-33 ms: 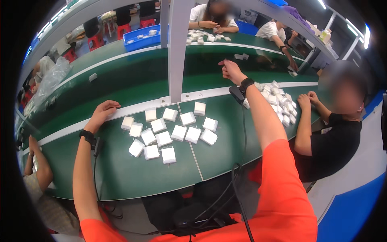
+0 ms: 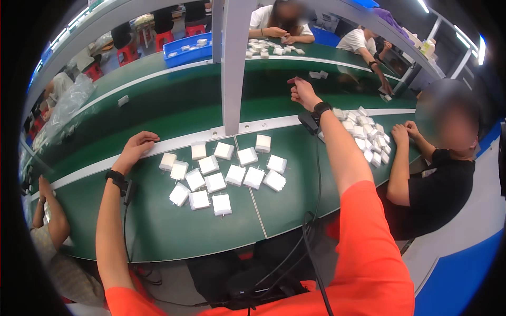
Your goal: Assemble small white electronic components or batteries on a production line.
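white blocks point(image 2: 215, 183): near side of post point(image 2: 232, 95); likely light, stiff; grip opposite sides. left hand point(image 2: 138, 147), left of post: fingers loosely extended. right hand point(image 2: 304, 94), right of post: fingers partly curled, grip indeterminable.

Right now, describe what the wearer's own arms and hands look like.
Short orange-red sleeves leave the forearms uncovered. The left hand and right hand wear no gloves. Each wrist has a black band with a small dark box and a thin dark cable trailing from it.
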`<state>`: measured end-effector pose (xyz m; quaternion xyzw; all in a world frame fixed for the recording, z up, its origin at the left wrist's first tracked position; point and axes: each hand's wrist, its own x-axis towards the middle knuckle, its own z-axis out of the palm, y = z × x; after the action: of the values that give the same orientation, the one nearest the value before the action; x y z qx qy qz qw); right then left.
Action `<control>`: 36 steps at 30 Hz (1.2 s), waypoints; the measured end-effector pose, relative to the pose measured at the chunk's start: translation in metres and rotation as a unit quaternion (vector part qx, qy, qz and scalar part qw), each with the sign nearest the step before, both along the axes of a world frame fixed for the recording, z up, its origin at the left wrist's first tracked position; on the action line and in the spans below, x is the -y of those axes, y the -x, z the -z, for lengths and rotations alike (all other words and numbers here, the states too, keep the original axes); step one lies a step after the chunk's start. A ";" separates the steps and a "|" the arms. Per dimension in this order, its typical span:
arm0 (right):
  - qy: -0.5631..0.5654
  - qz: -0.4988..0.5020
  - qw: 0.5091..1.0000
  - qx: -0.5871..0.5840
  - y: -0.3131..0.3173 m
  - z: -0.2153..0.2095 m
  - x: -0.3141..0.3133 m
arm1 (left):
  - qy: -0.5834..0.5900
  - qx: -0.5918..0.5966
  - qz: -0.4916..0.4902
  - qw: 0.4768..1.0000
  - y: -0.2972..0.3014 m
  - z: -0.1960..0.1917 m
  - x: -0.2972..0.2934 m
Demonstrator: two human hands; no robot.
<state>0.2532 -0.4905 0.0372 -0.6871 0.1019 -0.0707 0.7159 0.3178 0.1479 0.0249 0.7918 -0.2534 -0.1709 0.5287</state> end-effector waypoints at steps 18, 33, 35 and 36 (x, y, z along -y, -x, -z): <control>0.174 0.096 0.980 0.020 -0.125 0.033 0.029 | 0.277 -0.039 -0.245 0.928 -0.045 0.025 -0.013; 0.475 0.061 0.875 -0.063 -0.089 0.036 -0.005 | 0.227 -0.019 -0.237 0.944 -0.048 0.032 -0.016; 0.424 0.041 0.898 -0.113 -0.077 0.020 -0.011 | 0.233 -0.021 -0.242 0.942 -0.046 0.033 -0.015; 0.382 0.018 0.916 -0.119 -0.074 0.016 -0.008 | 0.229 -0.015 -0.234 0.945 -0.049 0.032 -0.012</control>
<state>0.3268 -0.4824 0.0209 -0.9094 0.1645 -0.0346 0.3804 0.3667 0.1595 -0.0071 0.6837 -0.0850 0.0084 0.7248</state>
